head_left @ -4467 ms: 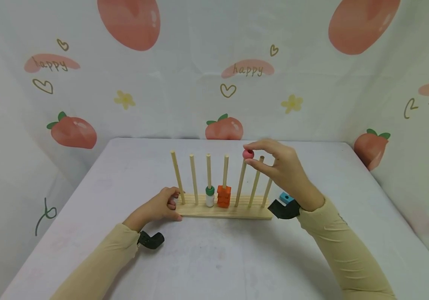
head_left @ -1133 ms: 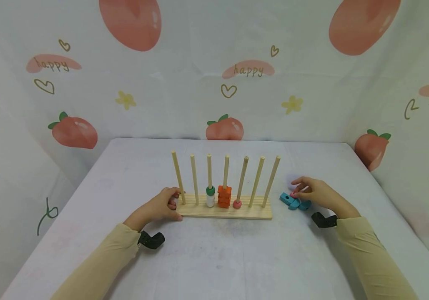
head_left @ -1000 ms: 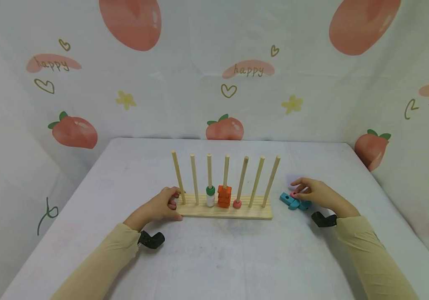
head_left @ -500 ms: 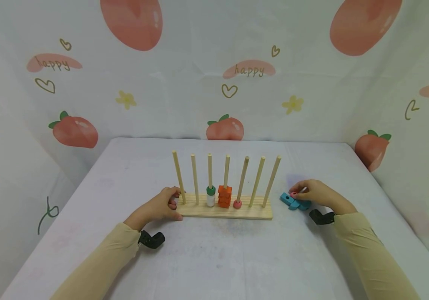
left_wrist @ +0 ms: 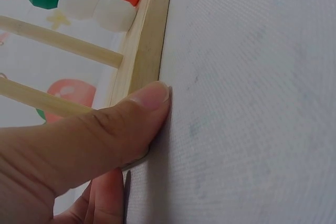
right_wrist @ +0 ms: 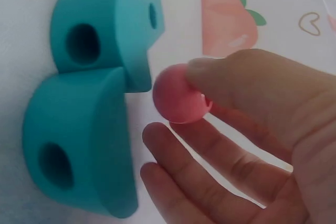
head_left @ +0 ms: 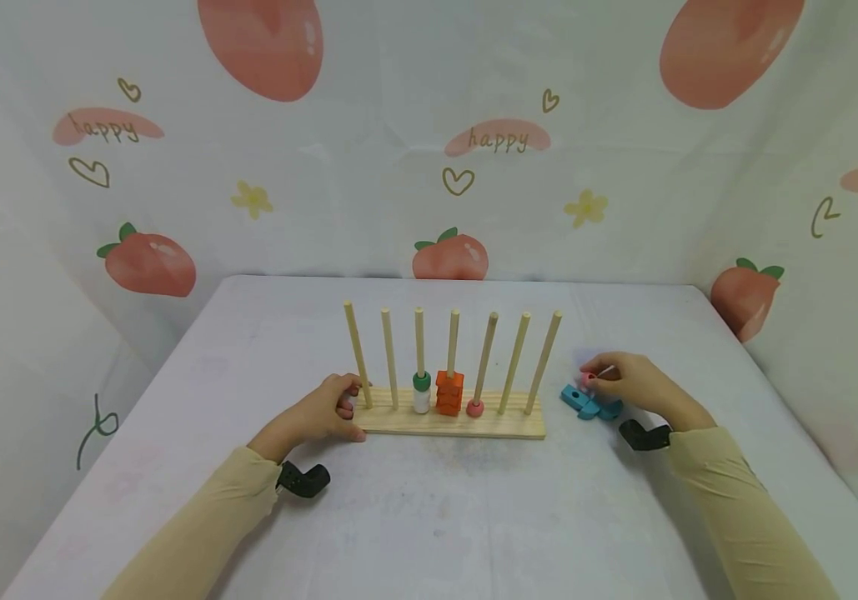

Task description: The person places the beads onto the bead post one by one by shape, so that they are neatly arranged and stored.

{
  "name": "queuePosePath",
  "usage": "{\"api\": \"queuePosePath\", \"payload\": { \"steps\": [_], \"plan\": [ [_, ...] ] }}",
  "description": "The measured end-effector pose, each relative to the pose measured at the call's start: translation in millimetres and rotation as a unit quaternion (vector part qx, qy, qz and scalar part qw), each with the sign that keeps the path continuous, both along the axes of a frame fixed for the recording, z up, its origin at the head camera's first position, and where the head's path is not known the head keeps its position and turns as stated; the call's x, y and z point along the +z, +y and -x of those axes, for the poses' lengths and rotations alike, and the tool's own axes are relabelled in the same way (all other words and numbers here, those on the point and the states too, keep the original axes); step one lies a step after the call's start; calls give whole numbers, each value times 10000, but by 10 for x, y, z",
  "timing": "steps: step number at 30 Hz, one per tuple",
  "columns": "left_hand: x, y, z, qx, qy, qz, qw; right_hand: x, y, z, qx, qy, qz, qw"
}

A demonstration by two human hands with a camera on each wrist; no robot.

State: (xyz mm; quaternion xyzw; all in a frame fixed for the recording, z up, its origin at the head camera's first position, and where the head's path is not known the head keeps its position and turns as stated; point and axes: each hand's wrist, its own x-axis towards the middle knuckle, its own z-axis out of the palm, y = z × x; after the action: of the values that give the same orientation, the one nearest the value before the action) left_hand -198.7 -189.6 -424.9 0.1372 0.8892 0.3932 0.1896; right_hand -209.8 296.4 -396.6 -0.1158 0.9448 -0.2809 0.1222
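Ok so ur R hand (head_left: 634, 383) has the pink bead (right_wrist: 177, 95) pinched, right of center in head cam; peg board (head_left: 413, 425)'s left of it, running L-to-R, ur L hand (head_left: 323, 415) gripping its left end.

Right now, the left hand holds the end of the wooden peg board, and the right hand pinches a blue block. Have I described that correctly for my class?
Not quite: the right hand pinches a pink bead, as the right wrist view shows. The left hand does hold the end of the wooden peg board.
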Motion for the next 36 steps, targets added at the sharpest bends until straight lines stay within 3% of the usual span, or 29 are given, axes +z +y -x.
{"api": "queuePosePath", "payload": {
  "steps": [6, 19, 27, 36],
  "plan": [
    [6, -1, -4, 17, -13, -12, 10000, 32, 11, -14, -114, 248, 272, 9993],
    [-8, -7, 2, -13, 2, -76, 10000, 112, -77, -91, -246, 596, 313, 9974],
    [6, -3, -2, -16, -15, -49, 10000, 301, -156, -157, -145, 1219, 639, 9904],
    [9, -2, -7, 4, -20, -25, 10000, 625, -313, -258, -52, 1628, 796, 9834]
  ]
}}
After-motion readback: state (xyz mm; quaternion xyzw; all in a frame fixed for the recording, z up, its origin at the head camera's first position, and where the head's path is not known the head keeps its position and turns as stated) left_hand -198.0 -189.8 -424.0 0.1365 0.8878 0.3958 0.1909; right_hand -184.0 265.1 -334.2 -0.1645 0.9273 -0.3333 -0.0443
